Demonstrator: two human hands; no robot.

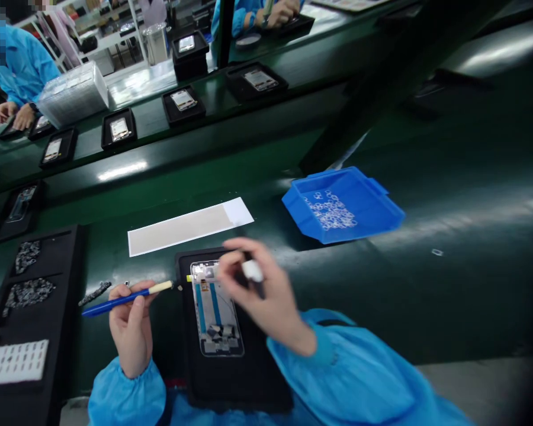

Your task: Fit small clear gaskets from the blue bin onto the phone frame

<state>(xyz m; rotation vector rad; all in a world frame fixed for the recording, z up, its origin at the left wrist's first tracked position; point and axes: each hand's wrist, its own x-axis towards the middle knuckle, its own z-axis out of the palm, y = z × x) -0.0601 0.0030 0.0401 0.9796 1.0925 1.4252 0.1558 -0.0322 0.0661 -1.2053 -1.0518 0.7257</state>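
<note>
A blue plastic bin (344,204) of small clear rings sits right of a white paper strip (189,226), with black trays (119,128) lining the green conveyor (160,118) behind

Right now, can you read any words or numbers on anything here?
No words can be read anywhere.
Blue pen in the left hand: no print shows.
Phone frame under the right hand: marks too blurred.
Blue tray: no label shows.
White strip: blank.

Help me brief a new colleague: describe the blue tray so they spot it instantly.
On the dark green workbench, look right of the black fixture holding the phone frame. The shallow blue plastic tray sits there, holding small pale ring-shaped parts; it is the only blue container, every other tray being black.
</note>
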